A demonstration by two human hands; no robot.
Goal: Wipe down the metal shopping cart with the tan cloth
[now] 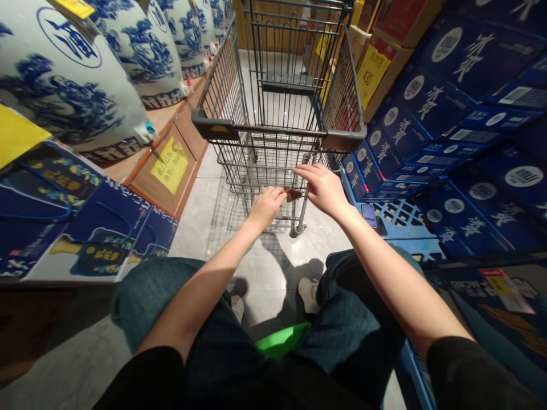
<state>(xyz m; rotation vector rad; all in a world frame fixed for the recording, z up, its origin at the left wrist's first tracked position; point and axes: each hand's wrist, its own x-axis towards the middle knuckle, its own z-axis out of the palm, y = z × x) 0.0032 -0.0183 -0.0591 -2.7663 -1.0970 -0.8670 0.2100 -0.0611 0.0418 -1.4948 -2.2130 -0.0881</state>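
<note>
Denim covers your two knees, and a green object (282,340) shows between them, above the floor (256,273). Two pale shoes (310,295) stand ahead of it. Your left hand (268,206) has its fingers closed on one small brown piece (293,195), which sits between your hands at the near, lower end of the shopping cart (280,136). Your right hand (323,189) reaches in from the other side, its fingers bent and partly extended beside the bars; you cannot tell from this view whether it grips anything.

To your right, one phone (368,215) rests on blue slatted plastic (404,215). To your left stand at least three blue-and-white gift bags (100,228), with pictures of dark bottles on their faces; what they hold is hidden.

The cart is one wire basket with two grey plastic corners at its near end, and the floor shows through its mesh. Beyond the phone, more than ten blue boxes (459,54) are stacked, their contents hidden. On the left, at least five blue-and-white jars (64,85) line a wooden ledge (188,142); you cannot see inside them. Farther right, a yellow sign (372,74) reading 430 hangs on brown cartons (391,60).
</note>
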